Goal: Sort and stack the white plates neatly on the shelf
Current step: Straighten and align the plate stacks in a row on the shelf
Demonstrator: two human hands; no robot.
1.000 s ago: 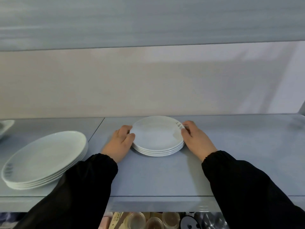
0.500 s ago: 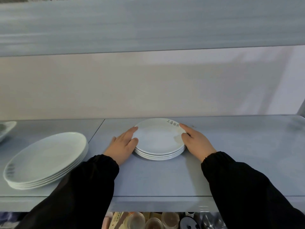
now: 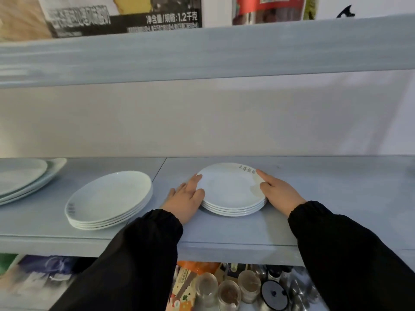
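Several jars [image 3: 228, 295] and a black lid [image 3: 274, 294] sit nearest you, on the level under the shelf [image 3: 247, 230]. Above them your two black sleeves [image 3: 139, 254] reach over the shelf's front edge. Your left hand [image 3: 185, 202] lies on the shelf with its fingers straight and relaxed, pressed against the left side of the small stack [image 3: 229, 189] of white plates, its forefinger reaching up to the top plate's rim. Your right hand [image 3: 280, 194] mirrors it on the right side: its forefinger is stretched along the rim and its thumb rests on the edge, so it is not clenched around anything. Both hands are steadying the stack rather than grasping it. That stack, about four plates deep, rests flat on the shelf between your hands, with its edges nearly in line. Grey lettering [image 3: 246, 169] marks the far right of the top plate, just beside your right fingertip. To the left, apart from your left hand, a larger stack [image 3: 110, 196] of white plates lies flat on the same shelf. Further left, a third stack [image 3: 20, 178] runs out of view. Behind the plates is a plain pale wall [image 3: 202, 122]. Overhead, an upper shelf [image 3: 202, 50] carries printed packages [image 3: 125, 12].
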